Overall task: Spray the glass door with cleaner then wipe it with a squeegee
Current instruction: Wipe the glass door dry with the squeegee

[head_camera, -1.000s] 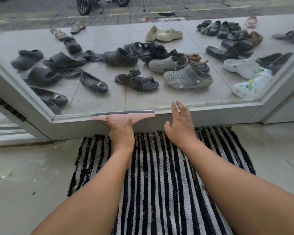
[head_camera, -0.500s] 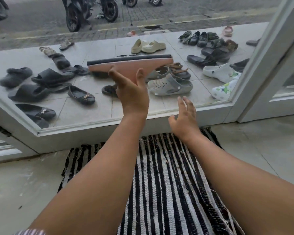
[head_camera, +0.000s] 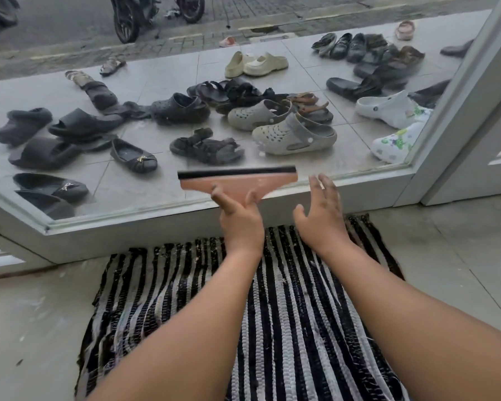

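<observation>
The glass door (head_camera: 145,183) fills the upper view, set in a white frame (head_camera: 156,227). My left hand (head_camera: 239,218) grips the handle of a pink squeegee (head_camera: 237,180) with a black rubber blade. The blade lies level against the lower glass, a little above the bottom rail. To its right, my right hand (head_camera: 321,215) hovers in front of the bottom rail with fingers spread and straight, holding nothing. No spray bottle is in view.
A black-and-white striped mat (head_camera: 272,328) lies on the floor under my arms. Through the glass, several sandals and clogs (head_camera: 294,134) are scattered on outdoor tiles, with motorbikes (head_camera: 128,18) beyond. A second white frame (head_camera: 475,157) stands at the right.
The squeegee rose from the bottom rail to high on the glass, then came back down and further right. My right hand stayed open near the bottom rail.
</observation>
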